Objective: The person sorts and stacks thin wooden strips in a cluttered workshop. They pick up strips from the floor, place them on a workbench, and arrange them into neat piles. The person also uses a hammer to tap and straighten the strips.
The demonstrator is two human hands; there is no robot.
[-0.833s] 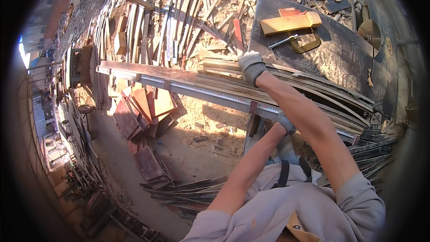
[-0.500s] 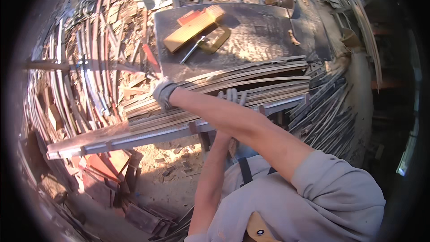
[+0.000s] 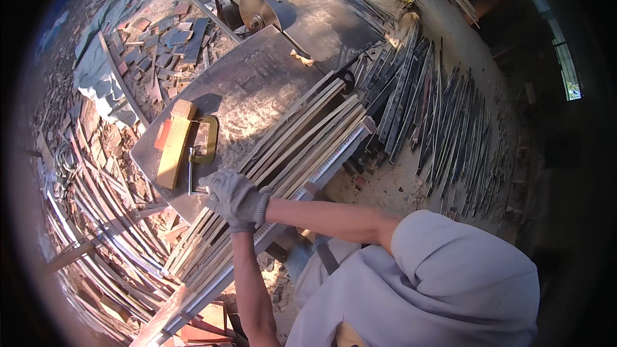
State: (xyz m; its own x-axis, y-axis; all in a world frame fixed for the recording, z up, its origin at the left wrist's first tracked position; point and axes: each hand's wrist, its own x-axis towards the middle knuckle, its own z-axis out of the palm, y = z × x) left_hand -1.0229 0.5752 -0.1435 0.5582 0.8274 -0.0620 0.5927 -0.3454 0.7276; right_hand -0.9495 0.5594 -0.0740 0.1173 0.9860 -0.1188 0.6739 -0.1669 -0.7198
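Note:
Both my hands wear grey knitted gloves and meet over the left part of a bundle of long thin wood strips (image 3: 302,135). My right hand (image 3: 243,190) comes across from the right and overlaps my left hand (image 3: 226,211), whose forearm rises from below. Their fingers bunch and overlap, so I cannot tell whether either one grips a strip. Just beyond the fingers lies a C-clamp (image 3: 211,142) with a yellowish frame and a metal screw. Beside it, a yellow wood block (image 3: 177,144) rests on the dark saw table (image 3: 250,90), partly over a red piece (image 3: 162,135).
A round saw blade (image 3: 257,11) stands at the table's far side. A metal rail (image 3: 334,154) borders the strips on my side. Dark strips (image 3: 443,115) pile up on the right; curved strips (image 3: 106,218) and wood scraps (image 3: 173,45) cover the ground left and beyond.
My view has swung right. My left hand has moved along the strips to join my right hand; before, they were apart. The red strip near my right hand no longer shows.

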